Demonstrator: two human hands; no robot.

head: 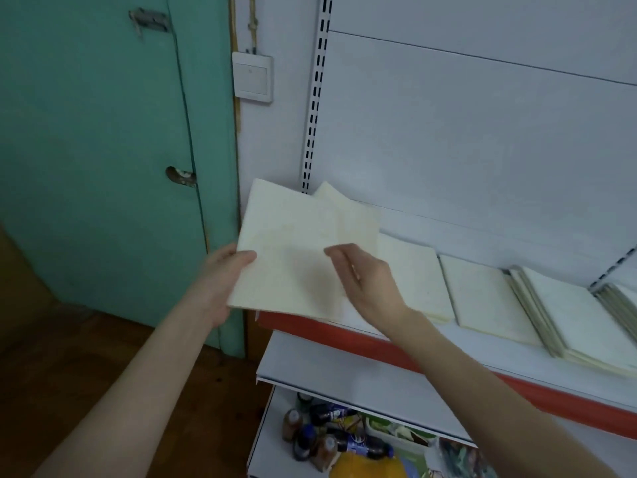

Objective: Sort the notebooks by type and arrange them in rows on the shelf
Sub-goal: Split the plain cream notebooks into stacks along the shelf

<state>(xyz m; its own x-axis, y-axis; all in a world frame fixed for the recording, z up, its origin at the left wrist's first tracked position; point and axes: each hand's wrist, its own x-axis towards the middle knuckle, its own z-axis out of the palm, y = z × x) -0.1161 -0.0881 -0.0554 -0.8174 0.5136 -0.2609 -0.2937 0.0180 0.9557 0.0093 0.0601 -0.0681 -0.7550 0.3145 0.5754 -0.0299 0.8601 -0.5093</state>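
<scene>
left hand (pixel 222 281): fingers grasping notebook (pixel 293 243) at 9 o'clock edge | right hand (pixel 367 281): fingers on cover, grip cannot tell | other notebooks (pixel 489 298) on shelf (pixel 344 336) toward 3 o'clock

On the left we see a big green door (pixel 96 150). It has a metal latch (pixel 150 20) near the top and a small rusty handle (pixel 181 175) lower down. Next to the door, a white light switch (pixel 252 77) sits on the wall, with a thin cord (pixel 253 25) above it. A metal post (pixel 315 98) full of little slots runs up beside a white back panel (pixel 465 132). The floor (pixel 103 367) is brown wood. Down low we see some bottles (pixel 331 439) bunched together, and something yellow (pixel 368 465) just beside them.
</scene>
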